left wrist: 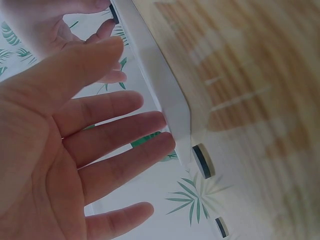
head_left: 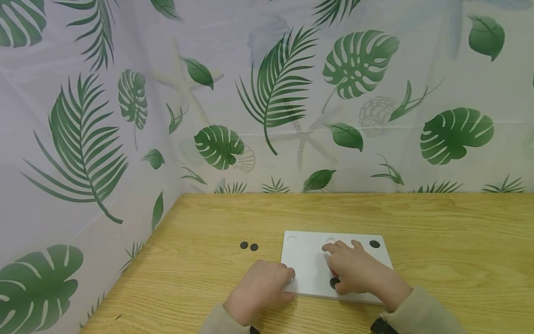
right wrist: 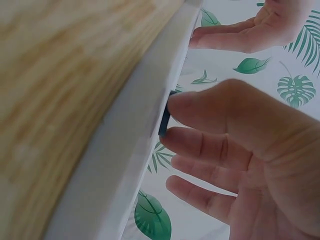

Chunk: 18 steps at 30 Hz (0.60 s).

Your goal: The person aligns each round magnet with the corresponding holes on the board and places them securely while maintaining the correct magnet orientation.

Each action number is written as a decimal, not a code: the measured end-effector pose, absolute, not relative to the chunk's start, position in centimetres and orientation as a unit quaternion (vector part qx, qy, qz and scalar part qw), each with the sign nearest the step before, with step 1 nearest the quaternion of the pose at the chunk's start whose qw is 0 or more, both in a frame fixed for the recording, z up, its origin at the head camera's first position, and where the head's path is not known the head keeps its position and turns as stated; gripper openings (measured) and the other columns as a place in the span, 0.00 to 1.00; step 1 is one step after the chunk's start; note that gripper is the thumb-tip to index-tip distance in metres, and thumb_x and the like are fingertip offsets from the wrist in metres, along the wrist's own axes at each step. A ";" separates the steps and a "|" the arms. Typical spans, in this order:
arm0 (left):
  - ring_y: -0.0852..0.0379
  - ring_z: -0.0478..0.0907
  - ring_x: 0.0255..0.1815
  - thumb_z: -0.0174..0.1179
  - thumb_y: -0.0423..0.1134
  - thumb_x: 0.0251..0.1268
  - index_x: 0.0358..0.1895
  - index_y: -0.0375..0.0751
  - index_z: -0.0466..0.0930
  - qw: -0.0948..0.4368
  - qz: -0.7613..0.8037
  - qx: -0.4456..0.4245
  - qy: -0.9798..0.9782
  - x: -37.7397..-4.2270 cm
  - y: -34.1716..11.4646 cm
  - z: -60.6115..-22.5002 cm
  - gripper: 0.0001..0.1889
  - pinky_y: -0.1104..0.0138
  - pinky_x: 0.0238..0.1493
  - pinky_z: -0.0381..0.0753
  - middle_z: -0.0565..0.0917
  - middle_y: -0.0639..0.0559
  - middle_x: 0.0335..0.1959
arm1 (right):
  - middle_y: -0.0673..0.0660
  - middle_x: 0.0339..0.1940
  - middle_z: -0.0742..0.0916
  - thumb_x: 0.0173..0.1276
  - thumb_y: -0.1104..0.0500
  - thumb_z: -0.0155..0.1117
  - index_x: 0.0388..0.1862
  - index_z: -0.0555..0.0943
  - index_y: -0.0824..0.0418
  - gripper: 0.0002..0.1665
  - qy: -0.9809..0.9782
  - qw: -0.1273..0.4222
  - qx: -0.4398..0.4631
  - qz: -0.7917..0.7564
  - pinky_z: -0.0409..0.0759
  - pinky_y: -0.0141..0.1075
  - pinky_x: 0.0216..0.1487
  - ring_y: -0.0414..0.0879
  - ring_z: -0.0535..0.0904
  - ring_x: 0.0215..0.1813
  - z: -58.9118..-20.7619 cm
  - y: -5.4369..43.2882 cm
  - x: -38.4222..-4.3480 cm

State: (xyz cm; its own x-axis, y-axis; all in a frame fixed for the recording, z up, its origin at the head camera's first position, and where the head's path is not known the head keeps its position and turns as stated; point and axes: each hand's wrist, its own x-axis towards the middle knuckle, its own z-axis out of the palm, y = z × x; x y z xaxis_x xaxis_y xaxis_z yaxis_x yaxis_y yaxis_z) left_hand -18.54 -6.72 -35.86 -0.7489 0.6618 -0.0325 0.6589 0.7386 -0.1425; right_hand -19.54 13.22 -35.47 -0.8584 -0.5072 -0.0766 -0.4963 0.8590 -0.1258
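A white board (head_left: 308, 257) with shallow round recesses lies on the wooden table. At its near edge, around the middle, my right hand (head_left: 356, 269) pinches a black disc (head_left: 334, 282) between thumb and index finger. In the right wrist view that disc (right wrist: 164, 119) stands on edge-like profile against the board's surface, the other fingers loosely bent. My left hand (head_left: 264, 284) rests at the board's left side, its fingertips touching the board. The left wrist view shows the left fingers fairly straight and spread, holding nothing. Another black disc (head_left: 374, 244) sits in the far right corner.
Two loose black discs, one (head_left: 244, 245) beside the other (head_left: 254, 247), lie on the table (head_left: 208, 283) left of the board. A leaf-patterned sheet (head_left: 292, 93) hangs behind the table and along its left side. A small dark mark (head_left: 118, 317) shows near the front left.
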 end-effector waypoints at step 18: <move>0.66 0.63 0.17 0.61 0.51 0.50 0.27 0.50 0.78 0.011 0.073 -0.356 -0.932 -18.6 -6.7 -35.9 0.10 0.71 0.20 0.63 0.71 0.62 0.17 | 0.59 0.51 0.76 0.39 0.58 0.72 0.09 0.68 0.53 0.18 0.963 0.056 -0.261 -0.042 0.58 0.63 0.49 0.55 0.68 0.53 -35.5 13.1 -19.5</move>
